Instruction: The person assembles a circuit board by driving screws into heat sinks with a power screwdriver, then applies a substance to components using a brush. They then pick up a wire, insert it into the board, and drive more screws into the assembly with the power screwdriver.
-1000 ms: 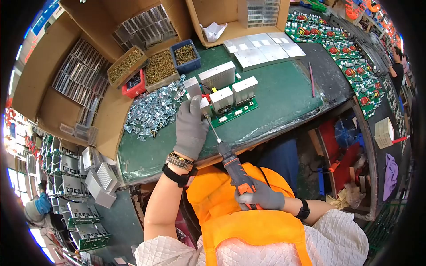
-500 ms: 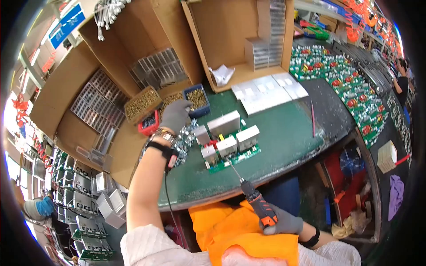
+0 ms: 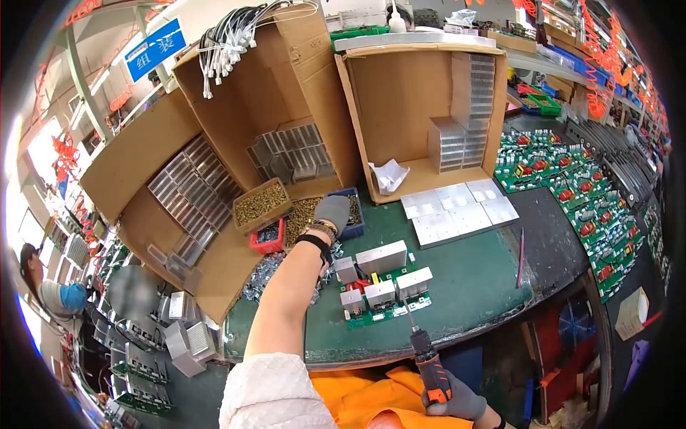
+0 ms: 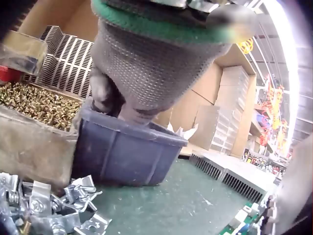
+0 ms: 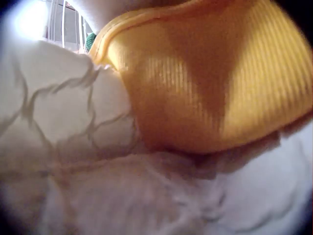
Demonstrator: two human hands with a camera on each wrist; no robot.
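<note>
My gloved left hand (image 3: 333,209) is at the blue bin (image 4: 127,152) of small brass-coloured screws. In the left wrist view its fingers dip over the rim, and the bin wall hides the fingertips, so I cannot tell whether they pinch a screw. My gloved right hand (image 3: 457,402) grips a black and orange electric screwdriver (image 3: 431,372) near the table's front edge. The screwdriver's bit points up at a green circuit board (image 3: 366,322). Several silver heat sinks (image 3: 381,257) stand upright on that board. The right wrist view shows only orange and white cloth.
Beside the blue bin stand a screw tray (image 3: 261,206) and a red bin (image 3: 267,239). Loose metal clips (image 4: 44,205) lie in front. Cardboard boxes (image 3: 400,79) hold heat sinks at the back. Flat metal plates (image 3: 461,214) and a pencil (image 3: 521,257) lie on the right.
My left hand has gone from the circuit board up to the blue bin. The screwdriver's bit has drawn back from the board's left part and now points at its right part. The head view has tilted up.
</note>
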